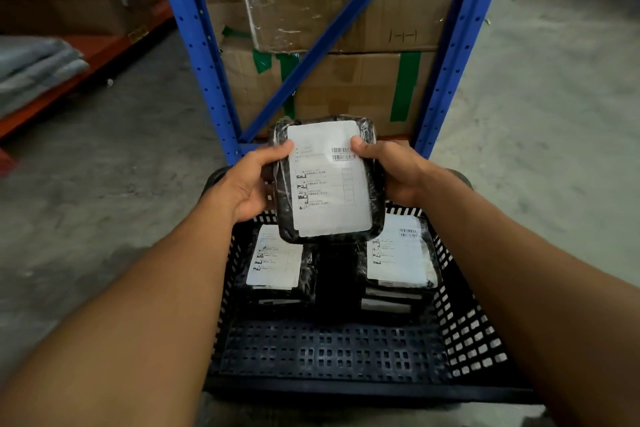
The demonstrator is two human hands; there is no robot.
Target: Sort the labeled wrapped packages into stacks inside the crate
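- Both hands grip one black plastic-wrapped package with a white printed label (329,180), held label-up above the far end of the crate.
- Left hand (247,184) clamps its left edge, thumb on the label; right hand (394,170) clamps the right edge the same way.
- Below, the black perforated plastic crate (332,354) on the concrete floor (114,184) holds two stacks of labelled packages: left stack (273,260), right stack (401,256), side by side.
- Beyond stands a blue metal rack (197,45) with taped cardboard boxes (363,87).
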